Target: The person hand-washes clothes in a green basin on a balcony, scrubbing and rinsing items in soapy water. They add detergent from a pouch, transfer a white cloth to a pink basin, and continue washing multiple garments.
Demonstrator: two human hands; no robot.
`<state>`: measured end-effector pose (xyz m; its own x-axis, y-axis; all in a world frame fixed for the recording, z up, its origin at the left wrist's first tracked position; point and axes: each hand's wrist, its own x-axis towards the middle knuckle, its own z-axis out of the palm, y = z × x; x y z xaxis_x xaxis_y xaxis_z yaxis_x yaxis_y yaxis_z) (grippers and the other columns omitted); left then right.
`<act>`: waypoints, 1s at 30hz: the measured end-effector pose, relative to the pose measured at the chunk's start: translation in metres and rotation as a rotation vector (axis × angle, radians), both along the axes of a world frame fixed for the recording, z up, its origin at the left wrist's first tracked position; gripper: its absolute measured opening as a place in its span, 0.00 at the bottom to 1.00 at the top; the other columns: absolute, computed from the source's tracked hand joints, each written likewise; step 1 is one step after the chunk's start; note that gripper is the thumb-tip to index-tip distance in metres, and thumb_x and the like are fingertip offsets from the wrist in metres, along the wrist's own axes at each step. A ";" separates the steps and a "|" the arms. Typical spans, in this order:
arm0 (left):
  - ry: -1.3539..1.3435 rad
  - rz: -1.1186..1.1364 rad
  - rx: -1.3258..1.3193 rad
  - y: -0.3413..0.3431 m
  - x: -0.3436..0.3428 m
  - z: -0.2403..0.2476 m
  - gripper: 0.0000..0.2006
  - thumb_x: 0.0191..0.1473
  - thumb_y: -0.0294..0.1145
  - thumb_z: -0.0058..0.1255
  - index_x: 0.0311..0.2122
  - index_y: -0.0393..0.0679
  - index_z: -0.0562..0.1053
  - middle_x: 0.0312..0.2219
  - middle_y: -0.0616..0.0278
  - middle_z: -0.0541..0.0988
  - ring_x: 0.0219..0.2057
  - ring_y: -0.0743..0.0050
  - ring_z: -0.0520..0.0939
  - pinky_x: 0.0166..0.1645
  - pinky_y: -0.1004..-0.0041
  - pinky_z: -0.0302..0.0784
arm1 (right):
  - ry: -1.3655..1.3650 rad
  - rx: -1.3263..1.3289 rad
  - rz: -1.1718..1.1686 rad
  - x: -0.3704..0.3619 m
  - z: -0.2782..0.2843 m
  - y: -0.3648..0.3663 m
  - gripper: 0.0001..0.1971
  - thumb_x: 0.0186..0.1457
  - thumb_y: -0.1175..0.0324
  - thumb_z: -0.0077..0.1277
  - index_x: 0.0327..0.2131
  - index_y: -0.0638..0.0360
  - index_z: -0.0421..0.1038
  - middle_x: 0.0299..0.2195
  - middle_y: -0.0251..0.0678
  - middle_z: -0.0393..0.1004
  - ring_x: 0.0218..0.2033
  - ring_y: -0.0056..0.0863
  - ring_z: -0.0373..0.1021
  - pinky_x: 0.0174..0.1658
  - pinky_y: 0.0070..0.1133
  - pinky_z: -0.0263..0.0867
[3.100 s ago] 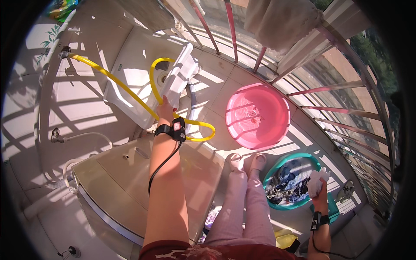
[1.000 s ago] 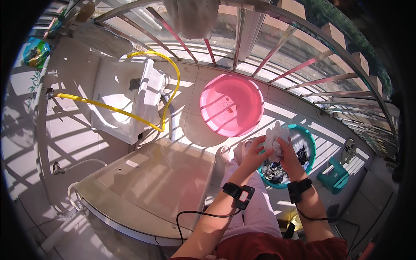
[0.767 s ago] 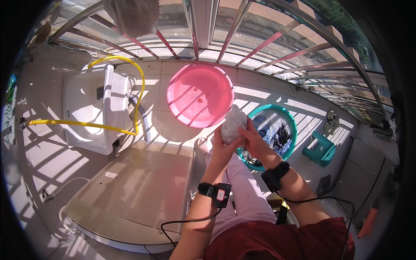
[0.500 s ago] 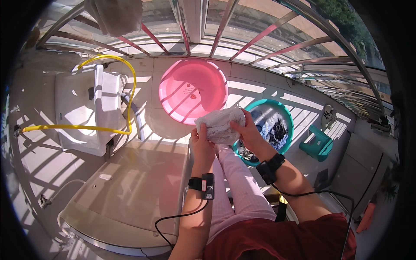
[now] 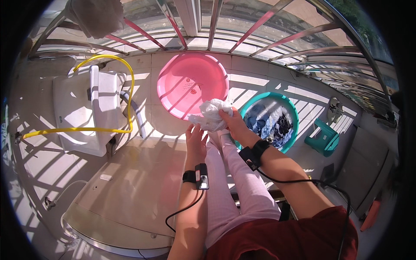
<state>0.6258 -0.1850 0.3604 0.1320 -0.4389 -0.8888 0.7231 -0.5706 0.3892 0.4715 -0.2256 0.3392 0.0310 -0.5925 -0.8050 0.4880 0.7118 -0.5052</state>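
Observation:
A bunched white cloth (image 5: 212,115), thin and crumpled, hangs in front of me at the near edge of the pink basin (image 5: 167,97). My right hand (image 5: 235,125) grips its right side, thumb on top. Just below the cloth's left end, my left hand (image 5: 196,139) has its fingers apart, close to the fabric; whether a fingertip touches it I cannot tell. To the right stands a teal basin (image 5: 296,125) with blue, dark and white laundry (image 5: 271,125) in it.
A white sink (image 5: 78,115) with a yellow hose (image 5: 78,128) stands at the left. A brown-topped appliance (image 5: 130,186) fills the near left. A teal plastic stool (image 5: 323,138) and a shoe (image 5: 334,110) lie right, below metal railings (image 5: 277,47).
The cloth went from spread between both hands to bunched in my right hand. My left hand has loosened and dropped slightly away. The whole view has shifted a little.

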 end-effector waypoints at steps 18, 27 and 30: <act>-0.036 -0.130 0.242 0.234 -0.007 0.034 0.14 0.56 0.33 0.48 0.48 0.45 0.65 0.45 0.62 0.72 0.45 0.70 0.75 0.48 0.73 0.65 | 0.342 0.107 0.319 0.024 -0.130 -0.030 0.18 0.60 0.64 0.42 0.53 0.52 0.60 0.48 0.31 0.65 0.51 0.28 0.61 0.49 0.31 0.62; -0.064 -0.168 0.007 0.229 -0.013 0.055 0.12 0.56 0.33 0.49 0.44 0.42 0.67 0.40 0.63 0.75 0.38 0.75 0.77 0.42 0.78 0.66 | 0.260 -0.008 0.314 -0.053 0.010 0.052 0.13 0.59 0.64 0.45 0.46 0.55 0.65 0.42 0.32 0.71 0.43 0.24 0.69 0.44 0.23 0.65; -0.085 -0.202 -0.099 0.234 -0.016 0.073 0.13 0.56 0.36 0.49 0.45 0.43 0.67 0.40 0.63 0.76 0.39 0.75 0.77 0.44 0.77 0.65 | 0.266 -0.009 0.286 -0.098 0.060 0.096 0.07 0.57 0.64 0.49 0.37 0.53 0.68 0.30 0.27 0.72 0.35 0.20 0.71 0.39 0.19 0.66</act>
